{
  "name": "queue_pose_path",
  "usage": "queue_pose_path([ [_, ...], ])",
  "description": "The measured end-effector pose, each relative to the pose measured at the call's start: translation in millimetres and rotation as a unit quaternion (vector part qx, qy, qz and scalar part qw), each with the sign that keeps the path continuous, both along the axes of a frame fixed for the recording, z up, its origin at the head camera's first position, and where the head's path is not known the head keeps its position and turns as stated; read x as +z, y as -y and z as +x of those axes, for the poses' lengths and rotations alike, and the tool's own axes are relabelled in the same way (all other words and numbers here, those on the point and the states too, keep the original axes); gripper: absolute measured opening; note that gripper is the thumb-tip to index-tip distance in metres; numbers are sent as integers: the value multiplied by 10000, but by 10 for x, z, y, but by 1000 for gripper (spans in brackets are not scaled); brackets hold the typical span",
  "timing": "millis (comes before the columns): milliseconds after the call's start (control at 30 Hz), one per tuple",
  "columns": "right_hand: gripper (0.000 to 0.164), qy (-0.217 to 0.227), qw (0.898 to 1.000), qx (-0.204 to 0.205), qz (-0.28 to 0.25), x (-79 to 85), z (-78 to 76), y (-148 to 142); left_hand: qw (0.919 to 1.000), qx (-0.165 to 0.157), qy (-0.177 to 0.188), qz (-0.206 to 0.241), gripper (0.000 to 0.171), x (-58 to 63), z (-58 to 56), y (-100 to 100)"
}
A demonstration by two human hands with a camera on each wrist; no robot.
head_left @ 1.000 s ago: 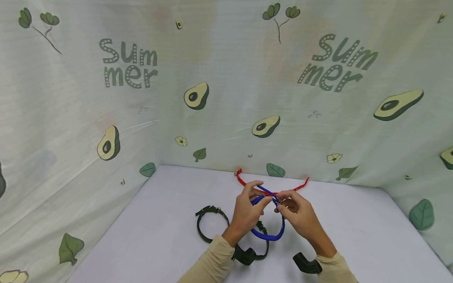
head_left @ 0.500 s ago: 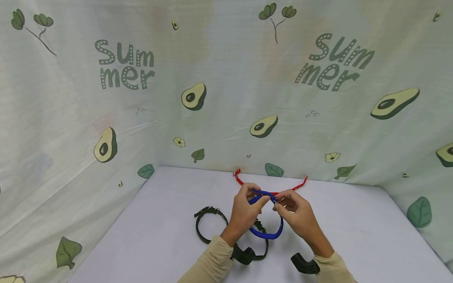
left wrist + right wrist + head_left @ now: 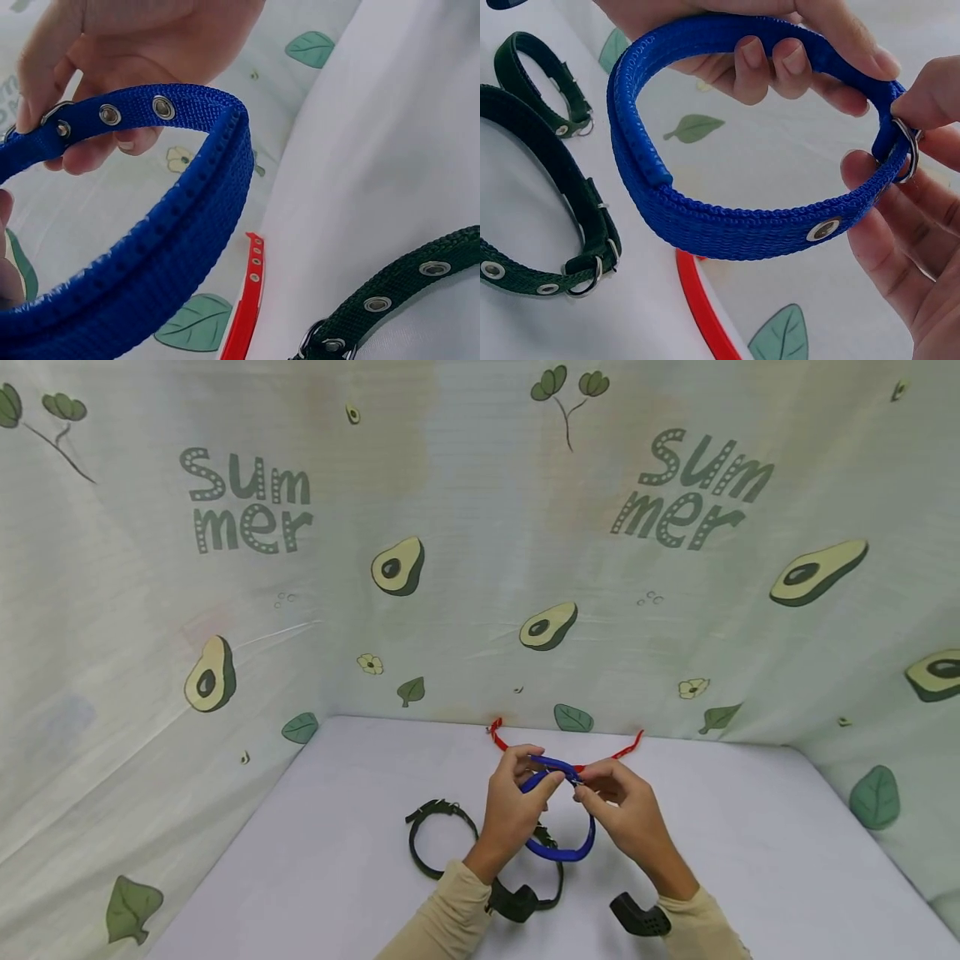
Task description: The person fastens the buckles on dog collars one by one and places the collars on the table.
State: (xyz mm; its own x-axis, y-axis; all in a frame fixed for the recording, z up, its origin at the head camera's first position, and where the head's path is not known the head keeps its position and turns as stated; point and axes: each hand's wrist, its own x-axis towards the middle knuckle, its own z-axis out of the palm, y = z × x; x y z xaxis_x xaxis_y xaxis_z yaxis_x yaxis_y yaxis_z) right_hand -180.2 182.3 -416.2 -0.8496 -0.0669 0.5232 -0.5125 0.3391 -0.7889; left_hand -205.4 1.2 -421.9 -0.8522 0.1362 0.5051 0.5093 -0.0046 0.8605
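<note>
A blue collar [image 3: 572, 854] is held up above the table in both hands, its band closed into a loop. My left hand [image 3: 510, 800] grips the band at the upper left. In the right wrist view, some of its fingers [image 3: 751, 71] reach inside the loop. My right hand [image 3: 628, 802] pinches the collar by its metal ring [image 3: 909, 154], beside the left thumb [image 3: 870, 56]. Metal eyelets [image 3: 110, 115] line the strap. Much of the fastening is covered by the fingertips.
Two dark green collars, one on the left [image 3: 415, 842] and another [image 3: 559, 885] partly behind the left arm, lie on the white table [image 3: 345, 793]. A red collar [image 3: 628, 748] lies at the back, partly behind the hands. A printed cloth [image 3: 465, 485] hangs behind.
The upper blue strap, which slanted across the loop, now lies flatter along it. Both hands keep their hold, and the head view has turned slightly right.
</note>
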Motion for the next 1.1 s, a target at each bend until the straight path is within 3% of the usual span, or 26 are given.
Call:
queue_pose_path([
  [233,15,-124,9999,-13,86,20,-9,22,9998,0,33,-188,44,-6,9,25],
  [533,11,-126,9998,-130,-67,206,65,96,9984,13,-100,-558,51,-6,2,23],
  [900,29,-732,9963,-303,346,54,-15,-8,9938,-195,447,-1000,33,-11,-22,51],
  [1100,32,-1023,9926,-386,530,277,143,90,9904,-251,692,-1168,31,9,-34,53],
])
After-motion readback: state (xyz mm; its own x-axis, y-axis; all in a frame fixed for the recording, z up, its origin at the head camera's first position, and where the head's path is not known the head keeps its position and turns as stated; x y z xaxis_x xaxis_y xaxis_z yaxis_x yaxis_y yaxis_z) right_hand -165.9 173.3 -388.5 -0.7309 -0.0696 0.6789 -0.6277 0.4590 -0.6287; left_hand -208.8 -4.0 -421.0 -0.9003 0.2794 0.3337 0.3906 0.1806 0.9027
